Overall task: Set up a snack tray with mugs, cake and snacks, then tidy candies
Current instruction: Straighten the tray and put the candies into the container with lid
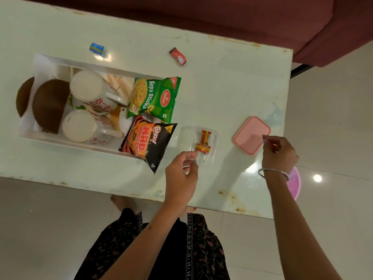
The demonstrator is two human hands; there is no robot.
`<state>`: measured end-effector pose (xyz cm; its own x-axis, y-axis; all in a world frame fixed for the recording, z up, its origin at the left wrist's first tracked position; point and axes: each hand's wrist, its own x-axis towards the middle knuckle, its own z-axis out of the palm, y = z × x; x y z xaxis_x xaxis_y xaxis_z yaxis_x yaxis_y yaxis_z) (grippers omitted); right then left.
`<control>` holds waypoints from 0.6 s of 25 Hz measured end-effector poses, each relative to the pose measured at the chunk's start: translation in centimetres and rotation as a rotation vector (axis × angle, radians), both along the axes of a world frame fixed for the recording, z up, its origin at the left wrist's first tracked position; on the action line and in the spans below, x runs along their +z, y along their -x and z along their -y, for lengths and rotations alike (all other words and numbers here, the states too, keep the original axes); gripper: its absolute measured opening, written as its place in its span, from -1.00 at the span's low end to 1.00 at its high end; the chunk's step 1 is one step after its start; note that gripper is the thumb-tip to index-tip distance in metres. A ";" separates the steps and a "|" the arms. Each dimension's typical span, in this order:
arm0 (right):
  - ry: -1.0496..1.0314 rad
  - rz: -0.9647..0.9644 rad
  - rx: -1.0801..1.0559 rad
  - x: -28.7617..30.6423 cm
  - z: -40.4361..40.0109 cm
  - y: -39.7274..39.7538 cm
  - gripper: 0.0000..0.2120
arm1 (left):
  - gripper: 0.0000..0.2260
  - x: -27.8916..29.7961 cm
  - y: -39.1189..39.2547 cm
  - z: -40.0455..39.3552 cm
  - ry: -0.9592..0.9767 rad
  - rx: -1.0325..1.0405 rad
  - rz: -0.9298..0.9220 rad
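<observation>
A white tray [60,140] on the left holds two floral mugs [88,88], a brown cake [49,106], a green Soya Sticks packet [155,98] and a black Bingo packet [148,143]. Right of it a clear container [212,156] holds two orange candies [203,142]. Its pink lid [251,134] lies further right. My left hand [181,172] hovers at the container's near edge, pinching a small blue-tipped candy. My right hand [278,152], beside the lid, pinches a small wrapped candy. A blue candy [96,48] and a red candy [177,56] lie near the table's far side.
The pale table [232,87] ends close in front of me and at the right. A maroon sofa [282,21] runs along the far side. A pink bowl [294,182] sits on the tiled floor under my right wrist.
</observation>
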<state>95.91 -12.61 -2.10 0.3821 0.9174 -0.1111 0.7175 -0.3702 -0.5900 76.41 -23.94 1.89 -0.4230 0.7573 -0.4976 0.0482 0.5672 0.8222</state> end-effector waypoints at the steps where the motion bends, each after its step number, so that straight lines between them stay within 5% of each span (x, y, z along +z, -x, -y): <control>1: -0.052 -0.073 0.000 0.7 0.6 1.5 -0.94 | -0.79 0.0 0.0 0.1 0.001 -0.003 0.010; 8: -0.119 -0.202 0.451 2.4 4.9 10.6 -0.94 | -0.79 1.2 0.1 0.0 -0.012 -0.022 0.034; 15: -0.195 -0.165 0.335 2.4 0.6 12.7 -0.93 | -0.71 5.8 6.3 -3.2 -0.241 -0.047 0.153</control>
